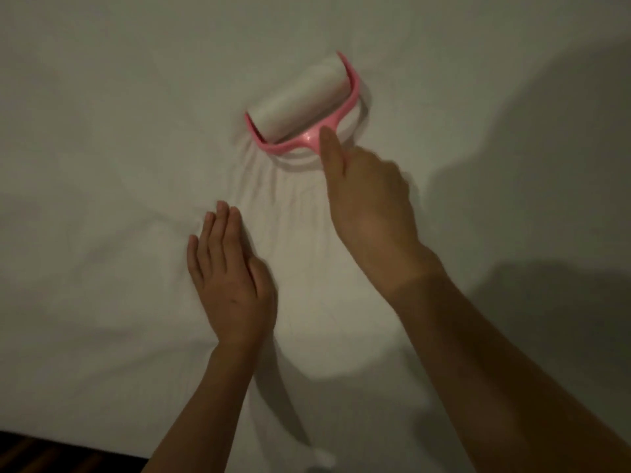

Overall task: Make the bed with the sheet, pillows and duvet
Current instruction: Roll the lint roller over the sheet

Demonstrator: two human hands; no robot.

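— Where is the lint roller (305,104)?
— On the sheet (102,131), beyond both hands.
— And the hands?
— The left hand (229,278) lies flat on the sheet, nearer; the right hand (368,206) is to its right, touching the roller's handle.

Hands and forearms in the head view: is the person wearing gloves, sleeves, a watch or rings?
No. The left hand and right hand are bare, without gloves. Both forearms are uncovered as far as the frame shows, with no sleeve cuff in view. No watch, bracelet or ring shows on either wrist or on the visible fingers, though the dim light and slight blur could hide something small.
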